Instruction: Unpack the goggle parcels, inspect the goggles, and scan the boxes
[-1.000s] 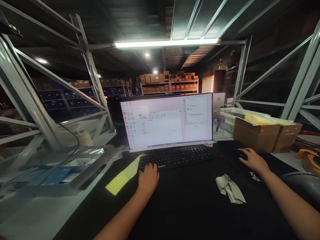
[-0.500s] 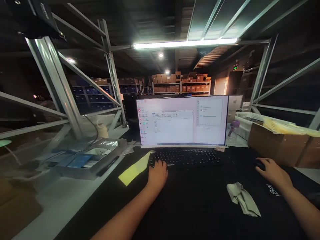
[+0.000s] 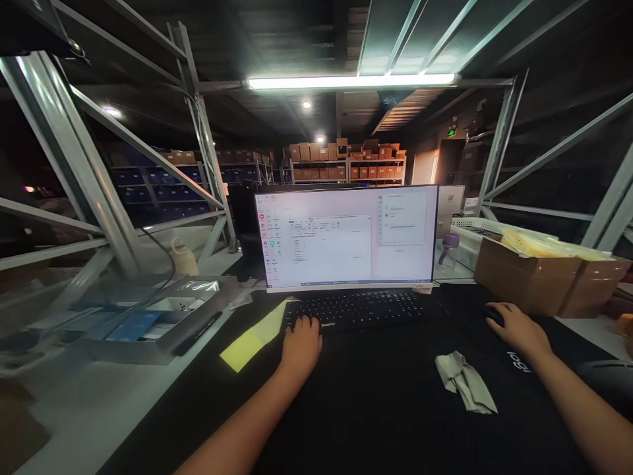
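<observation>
The left hand (image 3: pixel 301 343) rests at the near left corner of the black keyboard (image 3: pixel 359 309), fingers loosely curled onto the keys and gripping nothing; the right hand (image 3: pixel 517 328) lies draped over a dark mouse (image 3: pixel 493 316), fingers closed lightly round it. Judging from this, good work means small mouse strokes from the wrist, eyes on the lit monitor (image 3: pixel 346 237) just beyond the fingers, and keeping clear of the crumpled cloth (image 3: pixel 465 380) between both hands.
</observation>
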`<state>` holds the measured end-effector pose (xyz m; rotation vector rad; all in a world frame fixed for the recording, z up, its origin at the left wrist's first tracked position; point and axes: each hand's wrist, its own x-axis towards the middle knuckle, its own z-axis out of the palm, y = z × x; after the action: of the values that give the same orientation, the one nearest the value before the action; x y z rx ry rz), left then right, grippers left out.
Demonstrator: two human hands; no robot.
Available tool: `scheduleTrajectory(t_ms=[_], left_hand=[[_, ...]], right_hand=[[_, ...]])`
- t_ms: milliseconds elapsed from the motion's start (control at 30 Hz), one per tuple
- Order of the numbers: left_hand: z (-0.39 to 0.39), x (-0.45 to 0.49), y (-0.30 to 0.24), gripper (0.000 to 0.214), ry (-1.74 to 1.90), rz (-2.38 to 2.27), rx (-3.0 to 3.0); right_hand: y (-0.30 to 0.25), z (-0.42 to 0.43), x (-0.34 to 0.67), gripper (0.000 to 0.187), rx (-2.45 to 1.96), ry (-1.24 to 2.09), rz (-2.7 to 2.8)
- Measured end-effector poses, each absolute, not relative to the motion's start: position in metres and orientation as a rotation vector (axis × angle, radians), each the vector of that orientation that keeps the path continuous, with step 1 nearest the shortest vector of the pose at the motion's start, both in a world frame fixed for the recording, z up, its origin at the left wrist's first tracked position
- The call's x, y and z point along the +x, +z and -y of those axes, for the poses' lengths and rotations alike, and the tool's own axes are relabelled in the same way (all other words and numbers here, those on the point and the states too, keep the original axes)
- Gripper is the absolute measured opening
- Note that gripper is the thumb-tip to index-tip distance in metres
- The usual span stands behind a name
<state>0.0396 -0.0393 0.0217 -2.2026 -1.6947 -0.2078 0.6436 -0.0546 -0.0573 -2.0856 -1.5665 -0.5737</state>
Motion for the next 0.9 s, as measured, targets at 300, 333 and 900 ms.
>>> scheduleTrajectory(t_ms=[300,333,900], left_hand=[[0.039,0.04,0.022,0.035,-0.231,1.69,-2.201],[0.04,0.04,0.023,0.035,-0.232,1.694,-2.201],[0.042,0.041,0.026,0.035,-0.212,1.702,-2.209]], right_hand=[[-0.052,0.054,0.64,0.048,-2.092,-0.511,1.565],[-0.051,0.052,0.64,0.048,-2.087,-0.506,1.566],[-0.046,0.052,0.637,0.045,-2.061,-0.497,1.603]])
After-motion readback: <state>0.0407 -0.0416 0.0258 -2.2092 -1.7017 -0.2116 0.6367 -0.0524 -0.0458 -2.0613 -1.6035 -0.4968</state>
